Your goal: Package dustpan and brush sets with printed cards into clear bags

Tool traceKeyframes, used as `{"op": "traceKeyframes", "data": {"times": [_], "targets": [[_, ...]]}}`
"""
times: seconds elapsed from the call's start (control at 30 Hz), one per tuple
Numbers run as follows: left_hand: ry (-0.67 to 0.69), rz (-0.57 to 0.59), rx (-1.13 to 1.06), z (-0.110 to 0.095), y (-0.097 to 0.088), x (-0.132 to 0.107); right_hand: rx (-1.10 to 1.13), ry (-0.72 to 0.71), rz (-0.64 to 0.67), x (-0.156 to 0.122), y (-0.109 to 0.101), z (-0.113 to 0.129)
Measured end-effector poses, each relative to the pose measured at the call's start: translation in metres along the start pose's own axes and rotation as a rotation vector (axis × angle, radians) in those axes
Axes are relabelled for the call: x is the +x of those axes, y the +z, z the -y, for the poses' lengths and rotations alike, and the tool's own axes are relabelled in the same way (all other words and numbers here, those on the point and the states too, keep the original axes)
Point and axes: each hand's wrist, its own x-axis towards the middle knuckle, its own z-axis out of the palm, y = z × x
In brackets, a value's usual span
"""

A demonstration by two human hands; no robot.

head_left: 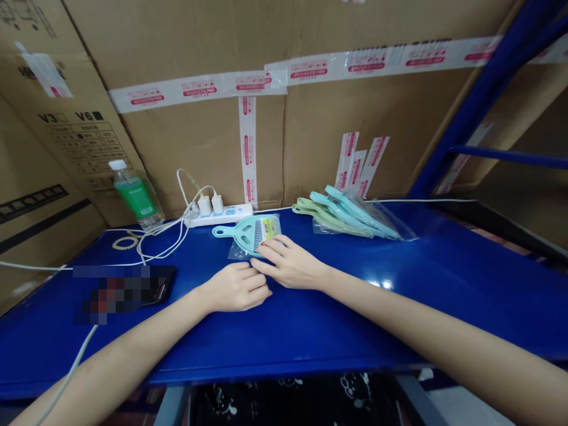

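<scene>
Loc: prob. storeroom | lg. taped cdbd ctns point(199, 142) w/ printed spec grid point(84, 145) | blue frame point(481, 100), blue wktop point(319, 337)

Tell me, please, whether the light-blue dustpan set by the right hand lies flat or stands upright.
Lying flat: the dustpan set rests on the blue table, broad face and label upward.

Blue tabletop point(328, 337): glossy; bright light reflections point(385, 284) right of centre;
Cardboard panels point(195, 35): upright along the rear; crossed by white packing tape point(328, 68) with red print;
Printed carton side point(82, 157): at left; marked V3 and V6; V6 square filled black;
Blue metal frame point(474, 112): at right; slanted post point(444, 160) with near-horizontal crossbar point(510, 156);
Pale floor point(457, 405): partly visible, lower right, below the tabletop.
</scene>
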Motion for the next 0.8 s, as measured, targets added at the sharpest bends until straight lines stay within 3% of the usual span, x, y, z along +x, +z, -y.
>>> {"op": "traceKeyframes", "data": {"times": [0.17,0.4,0.57,0.8], "targets": [[-0.088,0.005,0.042,0.006,-0.001,-0.003,0.020,0.217,0.071,-0.017,-0.010,-0.005],[-0.370,0.133,0.026,0.004,0.003,-0.003,0.127,0.503,0.197,-0.034,-0.019,-0.004],[-0.504,0.260,0.004,0.004,0.004,-0.004,0.128,0.550,0.210,-0.034,-0.021,-0.006],[-0.513,0.369,-0.078,0.007,0.006,-0.006,0.032,0.544,0.355,-0.037,-0.024,-0.028]]}}
